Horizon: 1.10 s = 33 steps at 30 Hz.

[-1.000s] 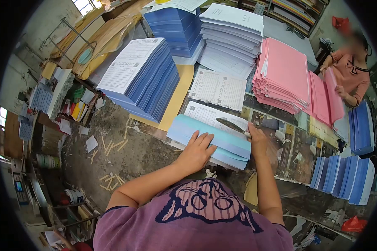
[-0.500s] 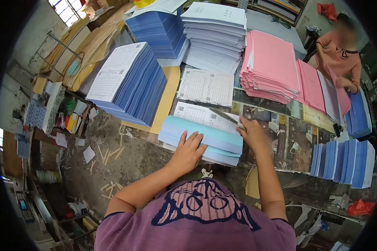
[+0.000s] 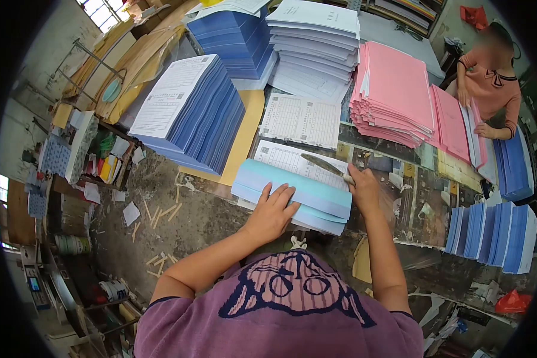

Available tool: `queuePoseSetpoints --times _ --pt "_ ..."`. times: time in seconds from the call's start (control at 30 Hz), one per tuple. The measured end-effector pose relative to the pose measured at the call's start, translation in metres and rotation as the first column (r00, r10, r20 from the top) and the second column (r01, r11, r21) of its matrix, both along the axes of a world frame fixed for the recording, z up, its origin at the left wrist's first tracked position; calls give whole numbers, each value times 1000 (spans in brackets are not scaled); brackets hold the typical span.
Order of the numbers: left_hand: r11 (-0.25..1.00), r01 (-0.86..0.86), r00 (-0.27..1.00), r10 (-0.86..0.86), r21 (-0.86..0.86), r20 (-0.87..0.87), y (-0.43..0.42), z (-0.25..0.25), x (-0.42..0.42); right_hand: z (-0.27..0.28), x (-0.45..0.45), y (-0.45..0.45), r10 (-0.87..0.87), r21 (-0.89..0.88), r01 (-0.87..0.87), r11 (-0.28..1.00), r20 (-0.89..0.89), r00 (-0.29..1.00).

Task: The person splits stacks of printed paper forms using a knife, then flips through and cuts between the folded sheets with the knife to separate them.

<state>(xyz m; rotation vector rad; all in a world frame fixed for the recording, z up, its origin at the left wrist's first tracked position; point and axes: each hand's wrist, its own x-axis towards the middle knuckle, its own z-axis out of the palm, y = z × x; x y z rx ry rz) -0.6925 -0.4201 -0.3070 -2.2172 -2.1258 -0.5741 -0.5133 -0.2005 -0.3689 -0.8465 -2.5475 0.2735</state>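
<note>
Pale blue paper (image 3: 322, 197), smooth and bent into a rounded fold, lies at the frame's centre, partly covering a white printed form (image 3: 276, 155). The left hand (image 3: 271, 215) rests flat on the fold, fingers slightly spread. Right of centre, the right hand (image 3: 364, 187) curls around the end of a narrow, tapering blade (image 3: 322, 163). A ridged, blue-edged paper stack (image 3: 212, 122) leans upper left.

Left hand (image 3: 269, 216) laid palm down, fingers extended and slightly spread; left forearm (image 3: 206, 262) angled forward and inward, elbow bent outward. Right hand (image 3: 365, 188) closed, fingers curled in grip; right forearm (image 3: 386, 250) stretched forward, tilted slightly inward. Both forearms bared.
</note>
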Motion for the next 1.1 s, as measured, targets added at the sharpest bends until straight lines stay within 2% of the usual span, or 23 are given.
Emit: queuePoseSetpoints --times 0.13,0.3,0.47,0.6,0.63,0.7,0.77,0.8,0.93,0.97,1.03,1.1 --pt "1000 2 1000 -2 -14 -2 -1 1 2 2 1 -3 -24 -56 24 998 6 1000" --pt "1000 20 1000 -20 -16 -4 -2 2 5 9 2 0 27 39 -22 999 -124 992" --pt "1000 2 1000 -2 -19 22 2 5 1 9 -11 8 -71 -2 71 997 9 997" --pt "999 10 1000 -9 -38 27 5 8 -3 10 -10 10 -54 -237 63 969 44 998" --pt "1000 21 999 -20 -14 26 10 4 -7 13 -7 12 -54 -238 63 969 45 998" --pt "999 32 999 -32 9 26 24 5 -17 37 1 13 81 -471 -75 879 -7 997" --pt "997 66 981 -58 -33 185 41 18 -27 52 6 14 197 -666 -207 717 -90 976" --pt "997 66 981 -58 -34 187 46 24 -31 52 5 15 197 -666 -205 717 -89 976" --pt "954 154 987 -160 -258 -2 56 47 -45 44 -5 17 146 -624 -306 719 -295 944" --pt "954 153 987 -159 -259 -2 55 46 -44 37 -7 20 146 -625 -307 717 -296 944" --pt "948 142 987 -159 -285 -37 49 43 -37 12 -11 28 5 -514 -110 851 -200 980" --pt "942 130 985 -159 -310 -71 44 40 -28 1 -15 31 -153 -369 96 924 -128 980"
